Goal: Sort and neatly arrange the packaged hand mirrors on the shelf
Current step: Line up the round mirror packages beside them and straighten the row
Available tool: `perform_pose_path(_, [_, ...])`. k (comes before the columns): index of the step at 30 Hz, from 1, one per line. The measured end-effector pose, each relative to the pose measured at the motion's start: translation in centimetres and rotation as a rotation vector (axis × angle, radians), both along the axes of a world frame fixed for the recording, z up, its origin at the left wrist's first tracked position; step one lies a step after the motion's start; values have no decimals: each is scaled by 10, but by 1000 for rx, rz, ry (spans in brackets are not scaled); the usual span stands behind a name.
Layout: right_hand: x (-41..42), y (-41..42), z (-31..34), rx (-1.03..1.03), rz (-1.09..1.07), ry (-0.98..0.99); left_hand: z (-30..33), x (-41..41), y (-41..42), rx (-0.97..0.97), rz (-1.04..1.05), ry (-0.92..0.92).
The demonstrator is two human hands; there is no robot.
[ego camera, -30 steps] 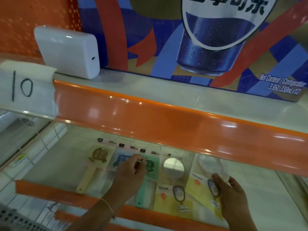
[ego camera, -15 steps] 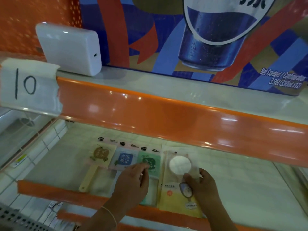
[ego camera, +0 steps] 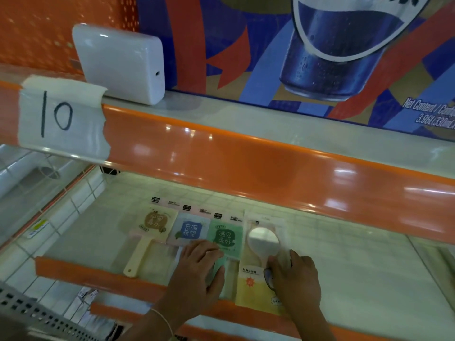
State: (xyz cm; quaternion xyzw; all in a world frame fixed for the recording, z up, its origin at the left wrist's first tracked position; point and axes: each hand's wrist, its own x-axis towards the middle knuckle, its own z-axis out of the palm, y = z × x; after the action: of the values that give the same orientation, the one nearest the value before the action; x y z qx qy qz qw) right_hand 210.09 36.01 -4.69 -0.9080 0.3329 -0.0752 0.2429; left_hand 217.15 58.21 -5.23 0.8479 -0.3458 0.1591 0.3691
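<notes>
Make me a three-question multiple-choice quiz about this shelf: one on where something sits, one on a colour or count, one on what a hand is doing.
1. Where is the round-mirror pack?
A. Right end of the row
B. Left end
C. Upper shelf

2. What colour is the card just left of it?
A. Red
B. Green
C. Black

3. What is the left hand doing?
A. Hanging away from the shelf
B. Lifting a pack high
C. Resting flat on the packs

Answers:
1 A, it lies right of the green pack, under the right hand.
2 B, the card is green.
3 C, the palm lies down over the blue pack and the green one.
</notes>
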Motion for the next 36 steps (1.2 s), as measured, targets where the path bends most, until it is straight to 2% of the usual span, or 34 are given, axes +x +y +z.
perform_pose_path(3, [1,4,7,62,-69,-30,-2,0,0,15,-10,-44])
perform_pose_path(8, [-3,6,5,38,-34,-29,-4,-2,2,48,-20,-90])
perform_pose_path(15, [-9,-14,12,224,-48,-139,1,-4,-2,91,-51,-156])
perform_pose_path(22, [-21,-8,11,171,79,-145,14,-17,-27,238,-222,-240])
perform_pose_path(30, [-22,-8,9,166,85,-178,15,-20,-41,327,-312,-189])
perform_pose_path(36, [-19,-31,25,464,24,-218,42,-18,-72,245,-260,-131])
